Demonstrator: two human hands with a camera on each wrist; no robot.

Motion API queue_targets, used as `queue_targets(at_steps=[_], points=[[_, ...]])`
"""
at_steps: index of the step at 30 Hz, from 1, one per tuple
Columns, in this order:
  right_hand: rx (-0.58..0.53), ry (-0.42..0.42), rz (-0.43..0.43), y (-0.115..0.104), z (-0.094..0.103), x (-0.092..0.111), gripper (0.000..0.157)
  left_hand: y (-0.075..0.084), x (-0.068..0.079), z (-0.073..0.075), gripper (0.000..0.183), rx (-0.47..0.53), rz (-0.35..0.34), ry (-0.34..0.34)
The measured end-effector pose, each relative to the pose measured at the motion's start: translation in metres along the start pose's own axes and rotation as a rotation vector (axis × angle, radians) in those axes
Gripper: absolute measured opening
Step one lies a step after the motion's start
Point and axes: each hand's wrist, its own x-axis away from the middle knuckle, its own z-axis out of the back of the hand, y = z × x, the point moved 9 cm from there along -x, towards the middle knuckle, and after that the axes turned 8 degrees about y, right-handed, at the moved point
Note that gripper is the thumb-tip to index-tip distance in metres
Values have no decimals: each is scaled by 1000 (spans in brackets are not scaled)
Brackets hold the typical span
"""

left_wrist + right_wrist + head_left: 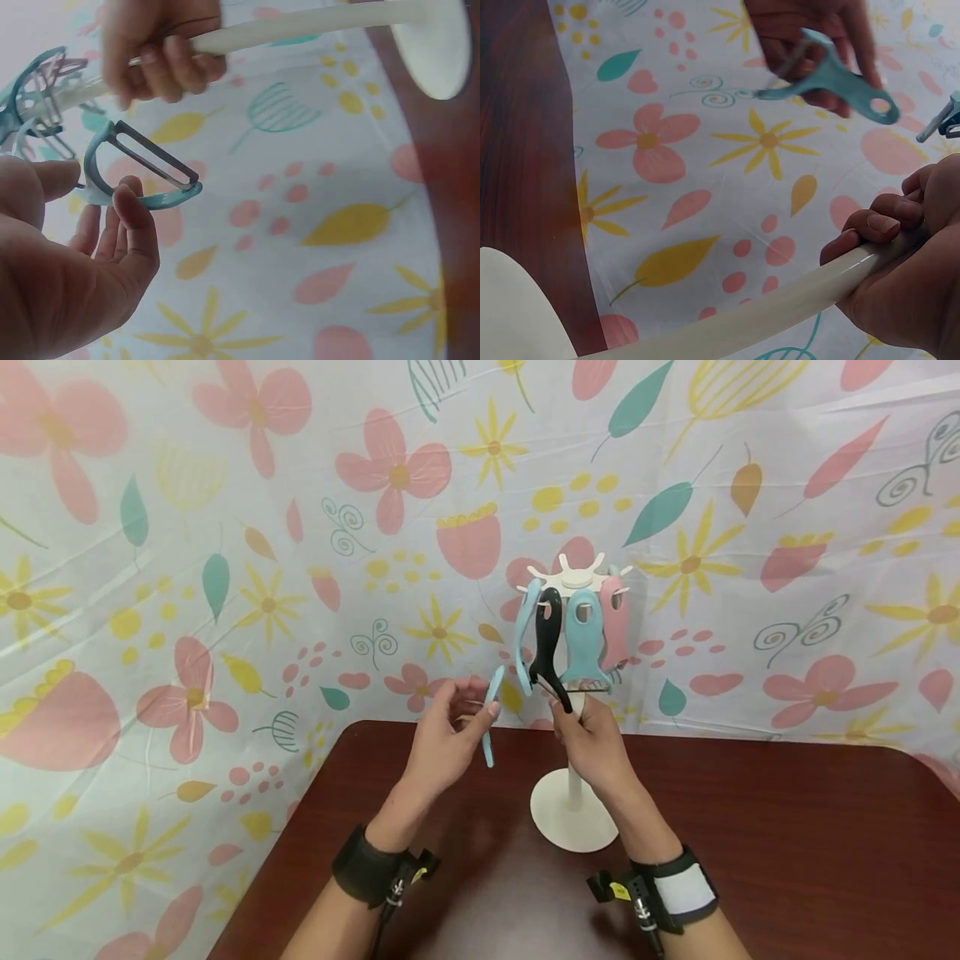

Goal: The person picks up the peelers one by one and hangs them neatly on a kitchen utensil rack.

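A light blue Y-shaped peeler [157, 201] with a metal blade is pinched between the thumb and fingers of my left hand [446, 735]. In the right wrist view the same peeler [840, 81] shows the hole in its handle end. My right hand [596, 743] grips the white pole [780, 311] of a rotating-style stand, just under the hanging peelers. From the stand's hooked top [577, 578] hang a black peeler [547, 635], a light blue peeler [583, 635], a pink peeler [615, 627] and another light blue one [525, 639] seen edge-on. The left hand is left of the stand, apart from it.
The stand's round white base [573, 822] is over the dark red-brown table [787, 843]. Behind it hangs a white cloth [292, 543] printed with flowers and leaves. Black straps with small cameras [371, 868] circle both wrists.
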Motion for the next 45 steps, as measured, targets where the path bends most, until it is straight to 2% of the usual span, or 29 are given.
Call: queue_targets(at_steps=[6, 15, 27, 45], points=[[-4, 0, 27, 0, 1, -1, 38, 23, -17, -3, 30, 76, -64, 10], [-7, -6, 7, 4, 1, -1, 40, 34, -30, -3, 31, 167, -73, 40], [-25, -5, 14, 0, 0, -1, 36, 53, -47, 0, 35, 188, -105, 81], [-35, -7, 36, -1, 1, 0, 38, 71, -68, -5, 34, 183, -151, 94]])
